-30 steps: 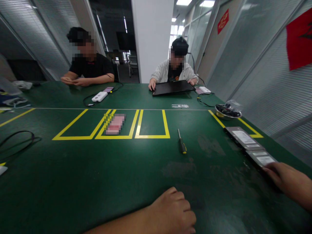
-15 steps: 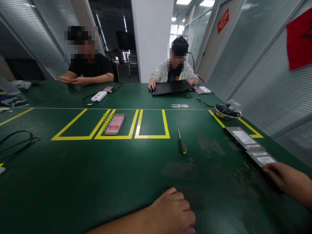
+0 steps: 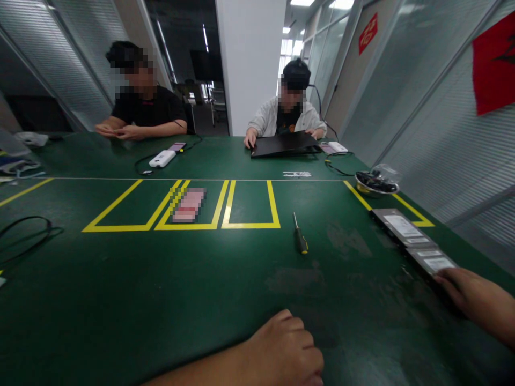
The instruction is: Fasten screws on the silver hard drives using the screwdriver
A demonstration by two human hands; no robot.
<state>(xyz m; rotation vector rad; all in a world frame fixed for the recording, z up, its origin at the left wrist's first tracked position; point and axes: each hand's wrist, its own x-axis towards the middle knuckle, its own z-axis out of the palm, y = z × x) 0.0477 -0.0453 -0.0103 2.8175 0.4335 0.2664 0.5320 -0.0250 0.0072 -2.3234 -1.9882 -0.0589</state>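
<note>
Two flat, grey, white-labelled metal drives (image 3: 404,226) lie, I judge, already lined up at frame right, my right hand (image 3: 475,295) touching the nearer, grip unclear, my left hand (image 3: 287,348) loosely fisted bottom centre, the black-and-yellow screwdriver (image 3: 300,241) unheld mid-frame.

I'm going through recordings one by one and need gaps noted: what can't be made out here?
All in the head view:
Palm of the left hand: hidden by the back of the hand, so whether it holds anything can't be told.
Near end of the nearer hard drive: covered by the right hand.
Print on the labels: too small and blurred.
Pink object: masked by pixelation.
White object: cut off by the left edge.
</note>
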